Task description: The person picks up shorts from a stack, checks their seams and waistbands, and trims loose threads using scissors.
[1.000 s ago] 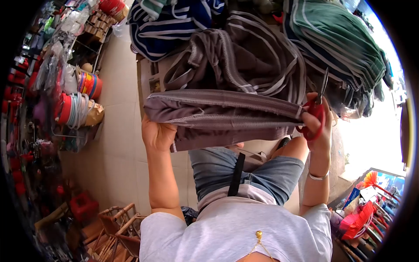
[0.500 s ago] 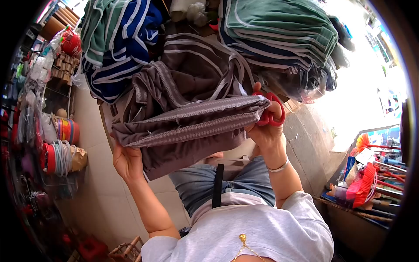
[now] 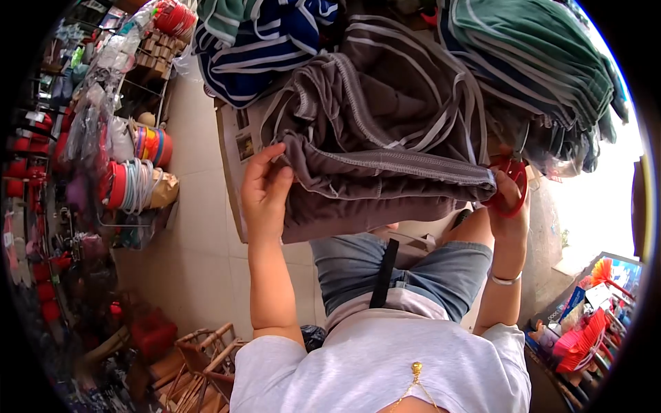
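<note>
Grey-brown trousers (image 3: 385, 206) with white stripes lie bunched over a box in front of me, the elastic waistband stretched sideways toward me. My left hand (image 3: 265, 196) pinches the left end of the waistband between thumb and fingers. At the right end, my right hand (image 3: 509, 199) grips the waistband and also has red-handled scissors (image 3: 516, 182) looped on its fingers. The scissor blades are mostly hidden behind the hand and cloth.
Blue striped garments (image 3: 258, 58) are heaped at the back left. A folded green and navy stack (image 3: 530, 62) stands at the back right. Shelves of packaged goods (image 3: 89, 124) line the left. A box of brushes (image 3: 585, 323) sits at right, a bamboo stool (image 3: 206, 351) at lower left.
The view has shifted, so everything sits further right. The waistband, facing me with a gap between its two edges before, now lies lower and flatter. My left hand has turned, its fingers pointing up.
</note>
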{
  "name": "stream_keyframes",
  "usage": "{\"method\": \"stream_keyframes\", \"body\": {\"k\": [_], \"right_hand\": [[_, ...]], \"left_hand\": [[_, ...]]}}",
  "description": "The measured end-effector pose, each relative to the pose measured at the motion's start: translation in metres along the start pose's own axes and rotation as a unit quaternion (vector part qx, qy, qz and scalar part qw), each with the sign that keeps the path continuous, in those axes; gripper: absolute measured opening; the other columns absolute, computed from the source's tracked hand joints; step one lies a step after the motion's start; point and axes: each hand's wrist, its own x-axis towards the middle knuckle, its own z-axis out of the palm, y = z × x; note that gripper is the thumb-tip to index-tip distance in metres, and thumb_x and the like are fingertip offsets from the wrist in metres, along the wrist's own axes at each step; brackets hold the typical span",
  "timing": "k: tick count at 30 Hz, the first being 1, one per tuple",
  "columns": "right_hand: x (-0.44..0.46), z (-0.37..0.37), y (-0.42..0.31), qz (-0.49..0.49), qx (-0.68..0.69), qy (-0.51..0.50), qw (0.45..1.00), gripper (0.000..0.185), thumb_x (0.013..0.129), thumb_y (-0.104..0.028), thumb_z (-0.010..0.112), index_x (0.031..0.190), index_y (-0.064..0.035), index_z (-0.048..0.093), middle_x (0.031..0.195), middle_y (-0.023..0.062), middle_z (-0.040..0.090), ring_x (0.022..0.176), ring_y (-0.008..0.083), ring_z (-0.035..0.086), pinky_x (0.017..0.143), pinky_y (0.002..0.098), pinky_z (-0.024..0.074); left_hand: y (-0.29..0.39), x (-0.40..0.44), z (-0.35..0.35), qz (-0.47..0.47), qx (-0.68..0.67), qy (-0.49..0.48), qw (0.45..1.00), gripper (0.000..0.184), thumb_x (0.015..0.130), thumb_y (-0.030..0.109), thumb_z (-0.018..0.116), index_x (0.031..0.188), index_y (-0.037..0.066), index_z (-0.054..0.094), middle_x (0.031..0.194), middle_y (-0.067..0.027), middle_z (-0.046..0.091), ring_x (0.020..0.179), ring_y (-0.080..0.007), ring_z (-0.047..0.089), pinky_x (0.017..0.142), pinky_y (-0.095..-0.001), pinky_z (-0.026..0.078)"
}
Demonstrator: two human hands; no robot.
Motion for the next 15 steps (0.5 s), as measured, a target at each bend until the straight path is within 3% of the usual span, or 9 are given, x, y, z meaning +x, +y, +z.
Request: {"method": "stream_keyframes", "body": {"k": [2, 3, 4, 6, 7, 8, 10, 11, 15], "right_hand": [[-0.001, -0.001, 0.001, -0.006, -0.018, 0.007, 1.0, 0.048, 0.085, -0.005, 0.061, 0.129, 0.0034, 0.046, 0.101, 0.0107, 0.06, 0.088, 0.0183, 0.062, 0.079, 0.0294, 0.0509], [-0.002, 0.0, 0.0, -0.01, -0.027, 0.006, 1.0, 0.048, 0.085, -0.005, 0.061, 0.129, 0.0035, 0.045, 0.1, 0.0109, 0.061, 0.088, 0.0185, 0.062, 0.079, 0.0295, 0.051], [-0.002, 0.001, -0.001, -0.015, -0.036, 0.004, 0.999, 0.048, 0.085, -0.005, 0.061, 0.129, 0.0037, 0.045, 0.1, 0.011, 0.061, 0.088, 0.0187, 0.062, 0.079, 0.0296, 0.0512], [-0.003, 0.003, 0.0, -0.015, -0.028, 0.004, 1.0, 0.048, 0.085, -0.005, 0.061, 0.129, 0.0034, 0.045, 0.099, 0.0114, 0.061, 0.088, 0.0195, 0.063, 0.079, 0.0301, 0.0518], [-0.003, 0.001, 0.001, -0.014, -0.02, 0.006, 1.0, 0.047, 0.085, -0.005, 0.06, 0.129, 0.0033, 0.045, 0.099, 0.0117, 0.062, 0.089, 0.0198, 0.063, 0.079, 0.0305, 0.0521], [-0.004, 0.0, 0.002, -0.013, -0.014, 0.01, 1.0, 0.047, 0.086, -0.005, 0.06, 0.13, 0.0033, 0.045, 0.1, 0.0119, 0.062, 0.089, 0.0202, 0.063, 0.08, 0.0308, 0.0525], [-0.004, -0.001, 0.002, -0.006, -0.02, 0.015, 1.0, 0.046, 0.086, -0.004, 0.059, 0.129, 0.0032, 0.045, 0.1, 0.0124, 0.061, 0.089, 0.0206, 0.064, 0.079, 0.0315, 0.053], [-0.003, -0.001, 0.002, -0.005, -0.016, 0.012, 1.0, 0.046, 0.086, -0.004, 0.059, 0.129, 0.0032, 0.045, 0.1, 0.0126, 0.061, 0.089, 0.0205, 0.064, 0.079, 0.0315, 0.0531], [-0.006, 0.002, 0.0, -0.007, -0.013, 0.007, 1.0, 0.047, 0.085, -0.005, 0.06, 0.129, 0.0032, 0.045, 0.099, 0.0122, 0.061, 0.089, 0.0195, 0.063, 0.079, 0.0309, 0.0531]], "left_hand": [[0.009, -0.002, 0.003, 0.04, 0.211, -0.024, 0.976, 0.038, 0.086, -0.001, 0.065, 0.122, 0.005, 0.059, 0.105, -0.0038, 0.058, 0.083, -0.0109, 0.055, 0.074, -0.0219, 0.047], [0.017, -0.005, 0.011, 0.068, 0.331, -0.002, 0.941, 0.038, 0.081, 0.001, 0.069, 0.118, 0.007, 0.063, 0.095, -0.0043, 0.056, 0.079, -0.0146, 0.053, 0.074, -0.0267, 0.046], [0.017, -0.007, 0.015, 0.066, 0.334, -0.002, 0.94, 0.038, 0.081, 0.001, 0.069, 0.118, 0.007, 0.063, 0.095, -0.0043, 0.056, 0.079, -0.0146, 0.053, 0.074, -0.0267, 0.046], [0.016, -0.01, 0.021, 0.323, 0.517, 0.057, 0.791, 0.039, 0.076, 0.003, 0.073, 0.114, 0.01, 0.066, 0.089, -0.0039, 0.052, 0.077, -0.0199, 0.053, 0.076, -0.0309, 0.045], [0.015, -0.017, 0.022, 0.354, 0.516, 0.06, 0.778, 0.035, 0.072, 0.004, 0.075, 0.105, 0.009, 0.067, 0.091, -0.0039, 0.056, 0.08, -0.0252, 0.054, 0.078, -0.035, 0.044], [0.015, -0.021, 0.023, 0.353, 0.517, 0.057, 0.778, 0.035, 0.072, 0.004, 0.075, 0.105, 0.009, 0.067, 0.091, -0.0039, 0.056, 0.08, -0.0252, 0.054, 0.078, -0.035, 0.044], [0.013, -0.028, 0.025, 0.379, 0.471, -0.109, 0.789, 0.033, 0.067, 0.006, 0.078, 0.098, 0.008, 0.067, 0.092, -0.0046, 0.06, 0.085, -0.0256, 0.055, 0.077, -0.0367, 0.045], [0.011, -0.029, 0.025, 0.376, 0.472, -0.11, 0.79, 0.033, 0.067, 0.006, 0.078, 0.098, 0.008, 0.067, 0.092, -0.0046, 0.06, 0.085, -0.0256, 0.055, 0.077, -0.0367, 0.045], [0.009, -0.03, 0.026, 0.222, 0.514, -0.113, 0.82, 0.034, 0.063, 0.015, 0.083, 0.091, 0.007, 0.065, 0.092, -0.007, 0.064, 0.086, -0.0283, 0.057, 0.077, -0.0386, 0.046]]}}
